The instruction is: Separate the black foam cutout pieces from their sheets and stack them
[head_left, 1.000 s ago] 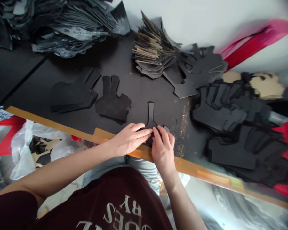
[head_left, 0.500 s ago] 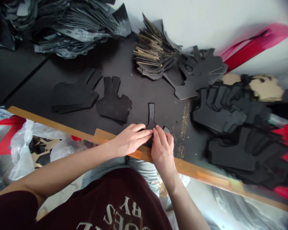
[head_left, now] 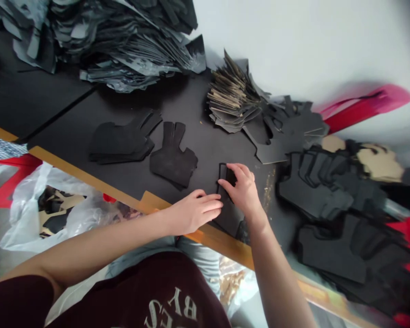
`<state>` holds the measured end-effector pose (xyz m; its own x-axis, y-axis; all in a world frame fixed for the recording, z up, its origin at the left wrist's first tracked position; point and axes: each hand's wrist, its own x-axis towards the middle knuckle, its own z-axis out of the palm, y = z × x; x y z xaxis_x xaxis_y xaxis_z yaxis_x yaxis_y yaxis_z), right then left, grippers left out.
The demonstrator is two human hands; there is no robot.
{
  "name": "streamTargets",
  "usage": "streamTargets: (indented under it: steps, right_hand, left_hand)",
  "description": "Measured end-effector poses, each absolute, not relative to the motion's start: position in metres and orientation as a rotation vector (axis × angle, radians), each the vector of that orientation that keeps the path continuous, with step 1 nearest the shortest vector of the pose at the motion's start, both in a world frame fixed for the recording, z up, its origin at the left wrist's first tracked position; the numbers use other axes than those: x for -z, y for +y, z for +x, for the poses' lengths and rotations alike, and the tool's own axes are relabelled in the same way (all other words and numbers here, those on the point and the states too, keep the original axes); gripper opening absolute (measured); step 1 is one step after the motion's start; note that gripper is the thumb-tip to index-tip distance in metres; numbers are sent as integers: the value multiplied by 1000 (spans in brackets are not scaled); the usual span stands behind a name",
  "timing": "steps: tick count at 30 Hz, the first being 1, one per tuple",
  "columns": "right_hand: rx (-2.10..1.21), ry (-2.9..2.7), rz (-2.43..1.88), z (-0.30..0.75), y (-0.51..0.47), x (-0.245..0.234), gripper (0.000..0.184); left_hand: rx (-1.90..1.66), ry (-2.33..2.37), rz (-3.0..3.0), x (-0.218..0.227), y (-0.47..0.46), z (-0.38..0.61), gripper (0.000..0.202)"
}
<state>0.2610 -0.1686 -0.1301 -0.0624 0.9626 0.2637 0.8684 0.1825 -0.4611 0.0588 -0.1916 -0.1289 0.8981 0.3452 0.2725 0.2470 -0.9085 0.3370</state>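
Observation:
A black cut sheet piece (head_left: 229,215) lies at the table's front edge, its lower part reaching over the orange wooden edging. My right hand (head_left: 242,189) is on its narrow upper strip, with the fingers over the strip and the thumb beneath them. My left hand (head_left: 194,212) is to the left, its closed fingertips against the piece's left edge. Part of the piece is hidden by my hands. Two black stacks of similar shape (head_left: 172,157) (head_left: 119,143) lie on the dark tabletop (head_left: 205,191) farther left.
Several piles of cut pieces crowd the table: grey ones (head_left: 123,50) at the back, a tan-edged stack (head_left: 233,98) behind my hands, black stacks (head_left: 328,248) at the right. A white plastic bag (head_left: 30,218) holding cut pieces sits below the table's left edge.
My right hand has moved up and right onto the narrow strip, and the piece has shifted with it. My left hand has separated from the right. The whole view has shifted as my head turned.

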Motion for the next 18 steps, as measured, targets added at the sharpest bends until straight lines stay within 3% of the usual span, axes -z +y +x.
streamTargets:
  steps: [18]
  right_hand:
    - [-702,-1907,-1819,261,-119,107,18]
  left_hand:
    - [-531,392,2693,134,-190,55,28]
